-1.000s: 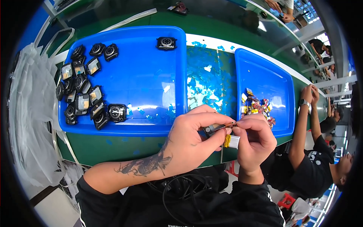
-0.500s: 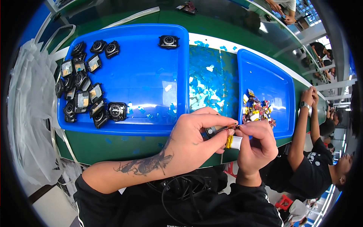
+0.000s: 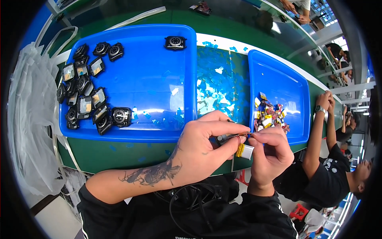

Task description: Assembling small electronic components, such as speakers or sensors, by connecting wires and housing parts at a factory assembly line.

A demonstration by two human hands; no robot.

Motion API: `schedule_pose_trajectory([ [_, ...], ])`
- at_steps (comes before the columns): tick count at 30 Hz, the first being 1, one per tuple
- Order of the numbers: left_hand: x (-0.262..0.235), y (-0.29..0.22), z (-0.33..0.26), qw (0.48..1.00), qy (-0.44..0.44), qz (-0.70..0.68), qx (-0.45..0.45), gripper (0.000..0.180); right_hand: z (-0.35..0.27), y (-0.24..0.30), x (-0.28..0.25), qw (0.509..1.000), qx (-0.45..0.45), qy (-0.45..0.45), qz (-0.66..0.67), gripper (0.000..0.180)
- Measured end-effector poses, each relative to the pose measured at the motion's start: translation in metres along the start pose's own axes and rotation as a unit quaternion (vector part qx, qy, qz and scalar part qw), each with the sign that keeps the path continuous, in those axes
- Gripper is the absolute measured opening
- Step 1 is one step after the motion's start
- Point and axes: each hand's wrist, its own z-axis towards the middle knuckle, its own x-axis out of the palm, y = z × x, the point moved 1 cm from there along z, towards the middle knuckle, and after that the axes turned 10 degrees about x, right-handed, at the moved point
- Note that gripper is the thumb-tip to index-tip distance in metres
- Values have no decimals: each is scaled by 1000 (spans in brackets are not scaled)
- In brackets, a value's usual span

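Note:
My left hand (image 3: pixel 207 139) is closed on a small dark electronic part (image 3: pixel 223 138), gripping it between thumb and fingers; most of it is hidden by the hand. A silver pouch battery (image 3: pixel 247 152) with yellow tape at one end hangs just below the thumb tip, by thin reddish wires. Thumb and forefinger of my right hand (image 3: pixel 272 153) are pinched together at the part's right end, touching or nearly touching my left fingertips. What they pinch is too small to make out.
A large blue tray (image 3: pixel 191 79) on the left holds several black watch cases (image 3: pixel 84 85). To the right, a smaller blue tray (image 3: pixel 282 75) contains a pile of small batteries (image 3: pixel 268 115). Blue film scraps (image 3: pixel 215 97) litter the green table between them. A co-worker's arms (image 3: pixel 318 131) rest at far right.
The dark part has tilted slightly and shows less beside my left fingers. The battery has shifted a little left and down. Both hands keep nearly the same grip.

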Motion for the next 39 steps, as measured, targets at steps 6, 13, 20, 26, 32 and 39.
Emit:
schedule_pose_trajectory([
  [6,0,-1,-1,1000,6,7,-9,24,1,-1,1,1000,-19,-4,-20,19],
  [13,-1,-2,0,998,18,64,21,25,1,-3,1,1000,-10,1,-19,19],
  [20,1,-8,-1,992,10,119,47,23,0,-4,-2,988,90,38,119,15],
  [26,2,-6,-2,977,32,170,122,24,4,-11,-8,928,197,129,288,11],
  [32,0,-5,-2,998,6,56,14,26,2,-11,-5,864,277,154,391,13],
  [39,0,-10,0,994,37,97,29,27,1,-11,-5,904,216,143,341,22],
])
